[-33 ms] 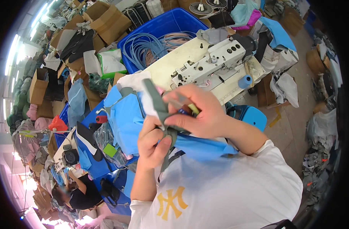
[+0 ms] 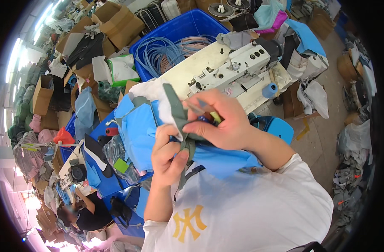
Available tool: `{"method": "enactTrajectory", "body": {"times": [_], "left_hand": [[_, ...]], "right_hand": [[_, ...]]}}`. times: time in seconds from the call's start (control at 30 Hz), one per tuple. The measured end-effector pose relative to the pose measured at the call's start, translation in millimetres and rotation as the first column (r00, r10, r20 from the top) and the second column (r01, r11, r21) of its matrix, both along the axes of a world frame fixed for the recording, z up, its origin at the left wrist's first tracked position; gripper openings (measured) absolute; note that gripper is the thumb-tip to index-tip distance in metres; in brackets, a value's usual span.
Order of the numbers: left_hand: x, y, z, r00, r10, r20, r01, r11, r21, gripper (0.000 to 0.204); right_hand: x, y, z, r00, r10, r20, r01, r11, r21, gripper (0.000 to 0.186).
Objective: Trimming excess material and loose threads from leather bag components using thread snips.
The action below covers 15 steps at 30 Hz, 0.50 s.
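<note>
A grey-green fabric piece with a white side (image 2: 171, 101) is up in front of my chest, between my two hands. My left hand (image 2: 168, 157) is closed around its lower part, thumb bent over the cloth. From the right, my right hand (image 2: 223, 119) pinches the fabric's edge between thumb and fingers. That hand also holds a small tool with a pointed metal blade and a yellow-green part (image 2: 216, 117), perhaps thread snips; the fingers hide most of it. Below the hands, blue fabric (image 2: 225, 158) lies across my lap.
A white sewing machine (image 2: 234, 67) stands on a pale table ahead, with a blue thread cone (image 2: 269, 90) beside it. Behind is a blue bin (image 2: 192, 19) of coiled cords. Blue fabric (image 2: 137, 130) is piled at left. Another person (image 2: 91, 212) works at lower left.
The fabric's upper end has shifted slightly right and looks sharper. My right hand has turned a little, while the left stays nearly in place.
</note>
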State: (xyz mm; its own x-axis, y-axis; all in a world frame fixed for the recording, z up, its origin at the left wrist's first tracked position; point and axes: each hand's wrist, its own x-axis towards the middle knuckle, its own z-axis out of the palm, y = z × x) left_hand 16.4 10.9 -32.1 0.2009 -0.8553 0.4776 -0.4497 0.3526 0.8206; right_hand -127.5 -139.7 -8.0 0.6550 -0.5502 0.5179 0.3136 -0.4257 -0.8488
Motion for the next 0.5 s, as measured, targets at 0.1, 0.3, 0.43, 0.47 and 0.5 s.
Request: {"method": "enactTrajectory", "body": {"times": [0.1, 0.3, 0.43, 0.47, 0.5], "left_hand": [[-4.5, -2.9, 7.9, 0.995, 0.029, 0.091, -0.025, 0.998, -0.050, 0.015], [10.8, 5.4, 0.3, 0.999, -0.017, 0.043, 0.012, 0.995, 0.097, 0.015], [-0.8, -7.5, 9.8, 0.995, 0.076, -0.071, -0.058, 0.972, 0.227, 0.014], [-3.8, -12.7, 11.3, 0.997, 0.083, -0.006, -0.080, 0.974, 0.210, 0.012], [-4.9, -15.3, 12.3, 0.994, 0.091, 0.058, -0.100, 0.976, 0.191, 0.011]], "right_hand": [[3.6, -8.5, 5.1, 0.990, -0.136, -0.044, 0.140, 0.986, 0.090, 0.039], [-1.6, 1.1, 1.9, 0.997, -0.075, -0.036, 0.080, 0.978, 0.194, 0.036], [-3.0, 8.8, 2.9, 0.999, 0.052, 0.017, -0.054, 0.987, 0.152, 0.038], [-6.2, 10.8, 7.6, 0.996, 0.081, -0.022, -0.074, 0.975, 0.210, 0.037], [-5.8, 9.6, 10.2, 0.997, 0.080, -0.021, -0.074, 0.975, 0.210, 0.037]]}}
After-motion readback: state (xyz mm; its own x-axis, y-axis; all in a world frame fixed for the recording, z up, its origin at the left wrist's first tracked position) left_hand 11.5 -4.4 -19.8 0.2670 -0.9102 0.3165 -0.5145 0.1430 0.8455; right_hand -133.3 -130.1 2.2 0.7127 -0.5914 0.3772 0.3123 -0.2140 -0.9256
